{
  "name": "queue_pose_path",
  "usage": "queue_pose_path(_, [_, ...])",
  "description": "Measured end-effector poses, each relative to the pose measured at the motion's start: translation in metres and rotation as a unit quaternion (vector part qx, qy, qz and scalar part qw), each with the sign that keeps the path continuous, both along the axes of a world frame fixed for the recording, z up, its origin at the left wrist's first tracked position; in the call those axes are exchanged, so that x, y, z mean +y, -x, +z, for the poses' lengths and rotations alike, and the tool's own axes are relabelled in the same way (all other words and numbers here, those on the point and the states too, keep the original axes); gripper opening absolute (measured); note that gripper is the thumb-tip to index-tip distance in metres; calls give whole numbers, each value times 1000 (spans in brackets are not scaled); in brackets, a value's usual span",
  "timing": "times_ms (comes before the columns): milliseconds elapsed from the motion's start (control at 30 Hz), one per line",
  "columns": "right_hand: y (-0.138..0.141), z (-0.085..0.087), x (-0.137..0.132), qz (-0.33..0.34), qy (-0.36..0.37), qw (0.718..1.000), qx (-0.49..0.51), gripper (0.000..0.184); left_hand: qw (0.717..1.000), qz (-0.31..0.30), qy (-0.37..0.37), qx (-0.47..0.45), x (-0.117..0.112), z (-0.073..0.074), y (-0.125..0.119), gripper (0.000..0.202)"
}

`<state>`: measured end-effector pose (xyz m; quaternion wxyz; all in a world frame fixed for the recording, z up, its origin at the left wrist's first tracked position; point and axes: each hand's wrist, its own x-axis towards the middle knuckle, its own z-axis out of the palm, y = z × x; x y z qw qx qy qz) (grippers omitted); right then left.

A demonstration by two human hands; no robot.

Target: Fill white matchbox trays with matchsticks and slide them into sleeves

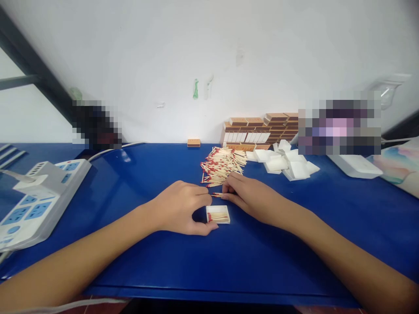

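A small white matchbox tray (209, 208) lies on the blue table with several red-tipped matches (218, 217) in its lower part. My left hand (185, 207) curves around the tray's left side, thumb at the near edge and forefinger at the far edge. Just beyond the tray, my right hand (247, 194) pinches a few matches (217, 195) between thumb and fingers; their red heads point toward my left fingertips. Behind both hands spreads a large loose heap of matches (222, 165), partly covered by my right fingers.
Stacked brown matchboxes (278, 131) stand against the wall, with one single matchbox (194, 142) to their left. Loose white trays (288, 163) pile up right of the heap. A power strip (42, 200) with a plugged-in adapter lies at the left. Two areas are blurred out.
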<state>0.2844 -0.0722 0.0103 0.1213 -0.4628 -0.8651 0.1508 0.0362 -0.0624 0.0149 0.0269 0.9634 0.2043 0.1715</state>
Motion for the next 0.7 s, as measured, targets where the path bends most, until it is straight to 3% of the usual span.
queue_pose_path(400, [0,-10,3,1,-42,998,-50,13,1000,12,5,-1,3,-3,2,35])
queue_pose_path(567, [-8,7,0,-17,-29,999,2,16,999,39,-6,6,6,-2,2,38])
queue_pose_path(700, [-4,16,-10,6,-15,1000,15,16,998,64,-8,8,7,-3,2,40])
